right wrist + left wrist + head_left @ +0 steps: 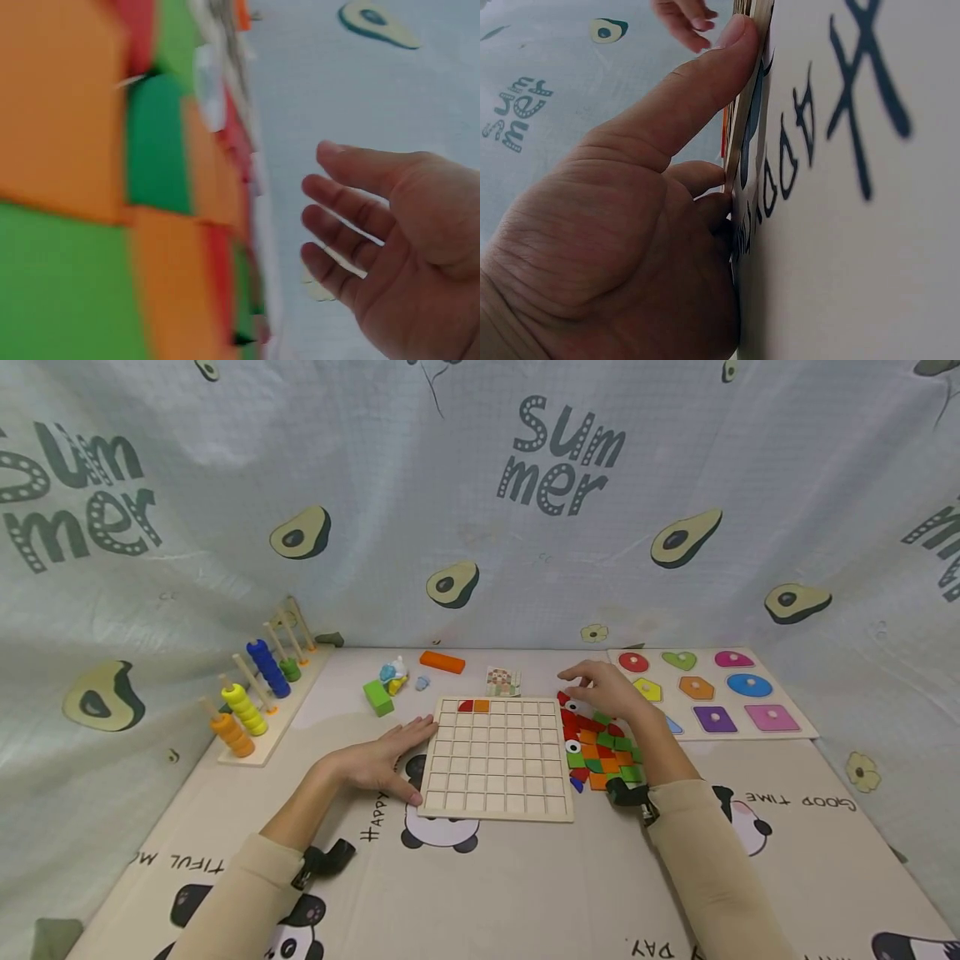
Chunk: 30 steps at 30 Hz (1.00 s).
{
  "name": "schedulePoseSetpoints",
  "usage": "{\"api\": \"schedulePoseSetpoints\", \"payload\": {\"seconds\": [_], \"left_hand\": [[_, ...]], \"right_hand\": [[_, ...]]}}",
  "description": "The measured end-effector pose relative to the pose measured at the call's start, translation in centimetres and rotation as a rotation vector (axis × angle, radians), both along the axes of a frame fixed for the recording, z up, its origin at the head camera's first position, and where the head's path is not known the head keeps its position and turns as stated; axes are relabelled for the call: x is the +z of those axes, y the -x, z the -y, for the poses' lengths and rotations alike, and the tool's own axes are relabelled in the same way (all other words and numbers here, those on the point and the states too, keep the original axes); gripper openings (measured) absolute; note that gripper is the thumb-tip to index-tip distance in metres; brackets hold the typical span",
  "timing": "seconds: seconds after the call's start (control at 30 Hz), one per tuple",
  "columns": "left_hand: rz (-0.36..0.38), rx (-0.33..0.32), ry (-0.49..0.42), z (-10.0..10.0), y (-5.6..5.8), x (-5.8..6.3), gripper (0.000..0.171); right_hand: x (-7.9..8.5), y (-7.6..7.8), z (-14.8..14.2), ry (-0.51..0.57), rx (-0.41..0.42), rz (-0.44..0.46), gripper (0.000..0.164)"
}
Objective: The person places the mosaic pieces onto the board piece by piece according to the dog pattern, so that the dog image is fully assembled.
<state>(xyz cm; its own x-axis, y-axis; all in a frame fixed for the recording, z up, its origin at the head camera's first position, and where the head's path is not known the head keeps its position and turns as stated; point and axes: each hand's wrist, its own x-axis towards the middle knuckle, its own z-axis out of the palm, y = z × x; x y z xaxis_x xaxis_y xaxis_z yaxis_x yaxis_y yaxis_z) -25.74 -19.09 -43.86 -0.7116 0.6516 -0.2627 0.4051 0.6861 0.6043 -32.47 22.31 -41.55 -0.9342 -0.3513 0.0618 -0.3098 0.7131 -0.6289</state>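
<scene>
Head view gives me the whole layout: the wooden grid board [497,768] lies flat on the counter [517,877] between the two hands, which are well apart from each other. I see the left hand [380,763] at the board's left edge, fingers and thumb spread wide, fingertips touching near the far corner and thumb by the near one. My left wrist view shows the thumb stretched out to that edge.

To the right of the board, just beside it, I have a spread of coloured tiles [604,752] in red, orange and green, with round white eyes on a couple of pieces. The right hand [609,690] hangs over the far end of these, close to the board's far right corner. In my right wrist view its fingers are loosely bent, the thumb stands apart from them and the palm is bare; the tiles nearest that camera are blurred.

On the board, I count two pieces side by side in the far row, towards its left end: a red tile [466,706] and an orange tile [482,706].

Just past the board's far edge lies a small patterned card [503,682]. Off the far left corner I see a green block [378,697], a small toy figure [393,677] and an orange block [442,662]. Farther left stands a ring-stacking rack [264,748]; beyond the right arm lies a shape puzzle [671,687].
</scene>
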Motion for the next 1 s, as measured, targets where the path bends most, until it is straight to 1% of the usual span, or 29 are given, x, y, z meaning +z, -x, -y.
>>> {"api": "schedulePoseSetpoints", "payload": {"seconds": [0.07,0.1,0.2,0.27,0.33,0.47,0.53,0.6,0.67,0.77,0.9,0.97,1.0], "left_hand": [[0.000,0.003,0.001,0.0,-0.1,0.1,0.118],[-0.001,0.005,-0.001,0.0,-0.1,0.1,0.118],[-0.003,0.008,-0.001,-0.1,-0.1,0.1,0.118],[-0.003,0.009,-0.001,-0.1,-0.1,0.0,0.118],[-0.005,0.006,-0.001,-0.2,-0.1,0.0,0.117],[-0.004,0.003,-0.002,-0.2,-0.1,0.0,0.117],[-0.004,0.004,-0.003,-0.2,-0.1,0.1,0.117],[-0.008,0.003,-0.002,-0.1,-0.1,0.1,0.117],[-0.011,0.002,0.000,-0.1,0.0,0.0,0.117],[-0.013,0.002,0.000,-0.1,0.0,0.0,0.117],[-0.006,0.007,0.008,-0.1,0.0,0.0,0.117],[-0.006,0.009,0.012,-0.1,0.0,-0.1,0.117],[-0.006,0.011,0.011,-0.1,0.0,-0.1,0.117]], "right_hand": [[-1.1,0.4,-0.2,-0.002,0.000,0.044,0.034],[-1.5,0.7,-0.2,-0.006,0.002,0.050,0.033],[-2.5,1.2,0.0,-0.013,-0.001,0.040,0.031],[-2.7,1.4,0.1,-0.032,0.002,0.008,0.028],[-2.8,1.4,0.2,-0.035,-0.009,0.003,0.025],[-2.6,1.3,0.1,-0.028,-0.040,0.028,0.016],[-2.4,1.1,0.0,-0.007,-0.060,0.052,0.010],[-2.1,1.0,-0.2,0.017,-0.070,0.063,0.008],[-1.7,0.9,-0.3,0.039,-0.067,0.057,0.010],[-1.0,1.0,-0.1,0.104,-0.026,0.040,0.018],[-0.1,1.3,1.4,0.230,0.050,0.072,0.024],[0.2,1.4,2.8,0.244,0.082,0.090,0.024],[0.3,1.5,3.6,0.233,0.105,0.086,0.025]]}}
